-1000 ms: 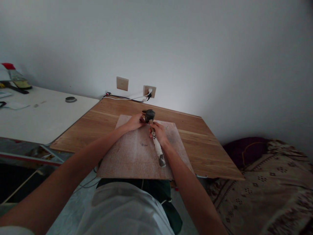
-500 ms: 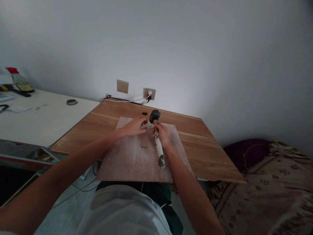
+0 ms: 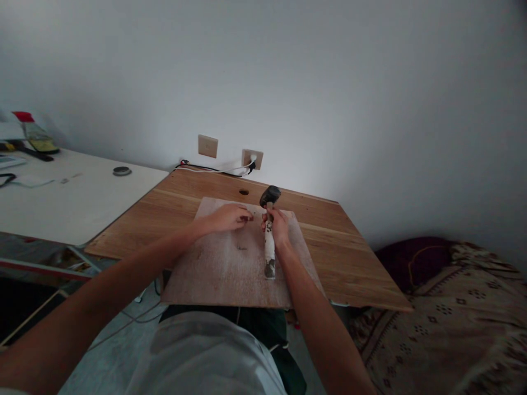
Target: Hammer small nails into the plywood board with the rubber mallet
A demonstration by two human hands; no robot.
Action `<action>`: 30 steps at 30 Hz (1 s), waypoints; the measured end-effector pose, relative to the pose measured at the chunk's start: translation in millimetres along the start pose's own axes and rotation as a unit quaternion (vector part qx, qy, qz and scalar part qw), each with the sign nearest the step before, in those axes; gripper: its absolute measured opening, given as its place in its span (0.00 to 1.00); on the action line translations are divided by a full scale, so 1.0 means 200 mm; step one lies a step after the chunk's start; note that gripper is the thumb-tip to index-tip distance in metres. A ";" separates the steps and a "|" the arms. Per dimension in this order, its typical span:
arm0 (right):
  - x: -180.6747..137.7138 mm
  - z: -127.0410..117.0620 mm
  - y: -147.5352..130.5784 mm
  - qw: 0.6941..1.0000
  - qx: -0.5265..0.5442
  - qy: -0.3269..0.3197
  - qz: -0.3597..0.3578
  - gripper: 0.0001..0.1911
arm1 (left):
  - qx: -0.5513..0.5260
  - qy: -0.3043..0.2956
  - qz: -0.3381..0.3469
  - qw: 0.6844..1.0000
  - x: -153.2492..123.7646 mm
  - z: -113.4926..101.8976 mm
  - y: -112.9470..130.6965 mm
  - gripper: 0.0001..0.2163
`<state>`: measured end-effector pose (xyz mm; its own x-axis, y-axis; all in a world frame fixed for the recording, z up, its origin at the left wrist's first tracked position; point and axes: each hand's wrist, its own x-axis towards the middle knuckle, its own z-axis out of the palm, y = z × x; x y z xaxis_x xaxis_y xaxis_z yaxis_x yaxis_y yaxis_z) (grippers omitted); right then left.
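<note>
A hammer [image 3: 269,241] with a dark head and a worn, white-coated handle is in my right hand [image 3: 280,224], which wraps round the handle just under the head. Its head is uppermost and the handle end points toward me. On the left, my left hand [image 3: 230,217] is low over a reddish-brown board [image 3: 206,274], its fingers curled and pressed together. Whatever they pinch, if anything, is too small to make out. A small nail [image 3: 242,248] stands or lies on the board below that hand, with its shadow or another nail beside it.
The board rests on a wooden desk [image 3: 349,258] with a round cable hole [image 3: 244,192]. A white table [image 3: 94,203] at left carries a round grey tin [image 3: 122,171] and a red-capped bottle [image 3: 39,137]. Cables run to a wall socket [image 3: 257,158]. Patterned fabric [image 3: 444,329] lies right.
My right hand has shifted slightly right with the hammer, whose head has swung right. The left hand has lowered a little, its fingers drawn closer together.
</note>
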<state>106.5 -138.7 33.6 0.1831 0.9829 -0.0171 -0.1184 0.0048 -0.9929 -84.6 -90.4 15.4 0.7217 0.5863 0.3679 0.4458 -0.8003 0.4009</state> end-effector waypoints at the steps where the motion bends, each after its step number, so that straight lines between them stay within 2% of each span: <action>1: 0.00 0.00 0.00 1.000 0.000 -0.001 0.000 0.11 | -0.038 0.040 -0.048 0.997 -0.01 -0.02 -0.05 0.09; 3: 0.00 0.01 0.01 1.000 -0.006 -0.007 -0.002 0.11 | -0.092 0.113 -0.122 0.982 -0.02 -0.03 -0.15 0.09; 5: 0.00 0.02 0.03 1.000 -0.016 -0.018 -0.007 0.11 | -0.112 0.146 -0.155 0.971 -0.04 -0.03 -0.22 0.08; 8: 0.00 0.03 0.04 0.999 -0.025 -0.036 -0.008 0.12 | -0.123 0.134 -0.157 0.971 -0.05 -0.01 -0.26 0.06; 11: 0.00 0.04 0.05 0.998 -0.024 -0.051 -0.007 0.12 | -0.124 0.108 -0.148 0.975 -0.05 0.00 -0.24 0.06; 18: -0.02 0.07 0.07 0.994 -0.021 -0.107 0.006 0.13 | -0.101 0.095 -0.134 0.981 -0.04 0.01 -0.23 0.07; 22: -0.03 0.12 0.08 0.988 -0.032 -0.148 0.006 0.13 | -0.126 0.123 -0.146 0.973 -0.04 0.02 -0.24 0.19; 25: -0.03 0.13 0.10 0.986 -0.034 -0.164 0.001 0.14 | -0.142 0.122 -0.147 0.971 -0.04 0.02 -0.24 0.26; 30: -0.02 0.13 0.12 0.984 -0.041 -0.174 0.000 0.14 | -0.137 0.134 -0.133 0.972 -0.04 0.02 -0.24 0.20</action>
<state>78.5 -137.6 12.5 -0.1644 0.9863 0.0106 -0.0367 0.0046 -0.9993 -110.4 -56.9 -10.4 0.4200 0.8091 0.4110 0.4140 -0.5738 0.7066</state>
